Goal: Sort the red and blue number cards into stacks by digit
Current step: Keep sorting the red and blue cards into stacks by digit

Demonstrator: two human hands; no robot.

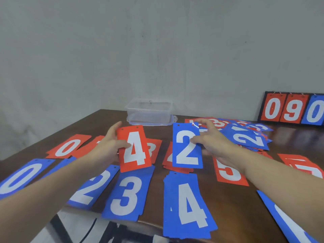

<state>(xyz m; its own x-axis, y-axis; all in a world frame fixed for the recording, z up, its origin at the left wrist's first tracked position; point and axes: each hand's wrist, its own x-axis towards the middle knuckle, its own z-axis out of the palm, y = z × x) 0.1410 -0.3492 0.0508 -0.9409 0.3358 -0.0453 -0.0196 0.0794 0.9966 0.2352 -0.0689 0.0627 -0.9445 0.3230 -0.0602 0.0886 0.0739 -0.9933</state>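
The left hand (107, 146) pinches a red 4 card (134, 149) and the right hand (213, 143) grips a blue 2 card (187, 146), both raised above a dark wooden table (233, 204). Blue stacks of 0 (21, 176), 2 (91, 188), 3 (128, 195) and 4 (188, 206) line the near edge; an unsorted pile (245, 134) lies far right.

Bare room: plain wall (157, 50), dark wooden table (233, 199).

Beyond my fingers, a clear plastic box (149, 111) sits on the dark wooden counter (233, 195) near the grey wall (157, 50); a black scoreboard (291, 108) leans far right.
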